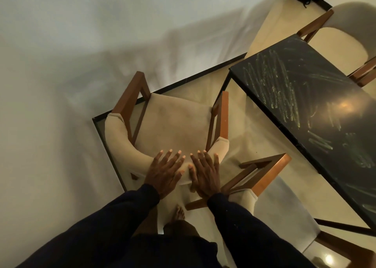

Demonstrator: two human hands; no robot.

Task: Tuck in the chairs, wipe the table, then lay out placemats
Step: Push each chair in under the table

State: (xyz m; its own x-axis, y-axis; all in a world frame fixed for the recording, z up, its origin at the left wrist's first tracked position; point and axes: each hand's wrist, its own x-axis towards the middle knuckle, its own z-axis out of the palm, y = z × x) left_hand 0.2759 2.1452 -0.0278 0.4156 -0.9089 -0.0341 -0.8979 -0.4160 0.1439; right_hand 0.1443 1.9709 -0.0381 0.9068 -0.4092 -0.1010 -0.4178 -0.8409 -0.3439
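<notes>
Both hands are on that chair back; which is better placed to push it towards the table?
Probably the left hand: it lies flat on the chair back on the side away from the table, so it can push that way. The right hand could steady.

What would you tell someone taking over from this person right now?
Left hand and right hand lie flat, fingers straight, on the backrest of the beige chair, which stands clear of the black table, not tucked in.
A near chair and a far chair sit by the table.
Greenish scribbles mark it.
No cloth or placemats in view.
Nothing visibly done; left: tuck chairs, wipe, lay placemats.
</notes>
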